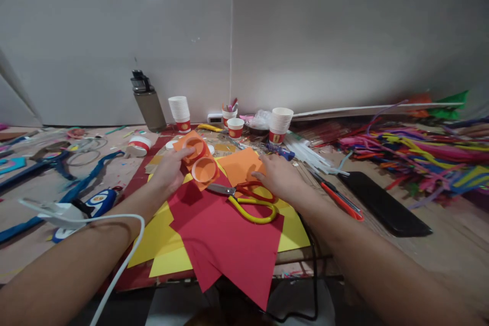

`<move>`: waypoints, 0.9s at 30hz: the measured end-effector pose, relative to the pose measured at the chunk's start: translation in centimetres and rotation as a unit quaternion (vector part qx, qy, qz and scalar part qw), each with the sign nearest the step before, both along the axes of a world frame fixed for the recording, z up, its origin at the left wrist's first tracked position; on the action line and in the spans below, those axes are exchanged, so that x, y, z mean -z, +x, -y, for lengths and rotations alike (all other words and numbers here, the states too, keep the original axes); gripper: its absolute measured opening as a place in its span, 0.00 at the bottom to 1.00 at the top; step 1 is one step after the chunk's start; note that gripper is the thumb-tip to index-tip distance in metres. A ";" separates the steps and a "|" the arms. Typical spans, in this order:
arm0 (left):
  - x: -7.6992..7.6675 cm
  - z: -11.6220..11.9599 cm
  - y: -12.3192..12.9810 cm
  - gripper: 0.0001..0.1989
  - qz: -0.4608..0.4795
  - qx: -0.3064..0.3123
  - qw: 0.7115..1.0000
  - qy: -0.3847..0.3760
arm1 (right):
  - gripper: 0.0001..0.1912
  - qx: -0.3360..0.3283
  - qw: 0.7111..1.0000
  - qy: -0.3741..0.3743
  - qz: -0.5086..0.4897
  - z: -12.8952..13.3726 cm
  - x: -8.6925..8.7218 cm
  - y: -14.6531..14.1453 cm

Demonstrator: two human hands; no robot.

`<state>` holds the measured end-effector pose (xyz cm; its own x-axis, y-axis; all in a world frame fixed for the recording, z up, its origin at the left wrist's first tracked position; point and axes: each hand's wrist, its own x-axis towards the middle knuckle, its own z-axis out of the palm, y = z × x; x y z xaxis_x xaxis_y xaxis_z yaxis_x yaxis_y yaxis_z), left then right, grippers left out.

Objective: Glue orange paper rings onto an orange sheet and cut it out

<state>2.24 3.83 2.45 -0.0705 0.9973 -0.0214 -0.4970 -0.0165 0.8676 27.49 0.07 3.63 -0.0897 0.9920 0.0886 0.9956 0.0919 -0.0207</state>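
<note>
Pinched in my left hand [170,168] is an orange sheet of paper [188,140], together with two short, round cup-like pieces [205,170] with pale rims and red outsides. Another orange sheet [237,164] lies to the right, its right edge gripped by the thumb and fingers of my right hand [278,175]. Below the hands, scissors [255,209] with one red and one yellow handle loop rest on red paper [233,239], blades pointing left. Yellow sheets [164,232] stick out from under the red paper.
Stacked paper cups [179,109] stand at the back, with a second stack [280,122] to the right. A bottle [148,107] leans by the wall. Right lie a black phone-like slab [384,204] and colourful pipe cleaners [431,153]. A white cable [139,229] crosses my left forearm.
</note>
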 end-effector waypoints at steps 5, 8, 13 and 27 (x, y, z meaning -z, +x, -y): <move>-1.0 -1.1 -1.6 0.12 0.067 -0.084 0.994 0.017 | 0.26 0.028 0.999 -0.018 0.033 -0.6 0.6 -0.9; -1.4 -1.5 -2.4 0.10 0.094 -0.109 0.989 0.019 | 0.29 0.048 0.999 0.001 0.019 -1.0 0.8 -1.1; -1.0 -1.5 -2.3 0.11 0.090 -0.103 0.990 0.029 | 0.29 0.068 0.995 0.054 -0.042 -1.9 0.8 -0.6; -1.1 3.4 0.7 0.10 -0.024 0.251 0.964 0.090 | 0.17 0.042 0.944 0.146 -0.293 -4.3 -1.1 1.0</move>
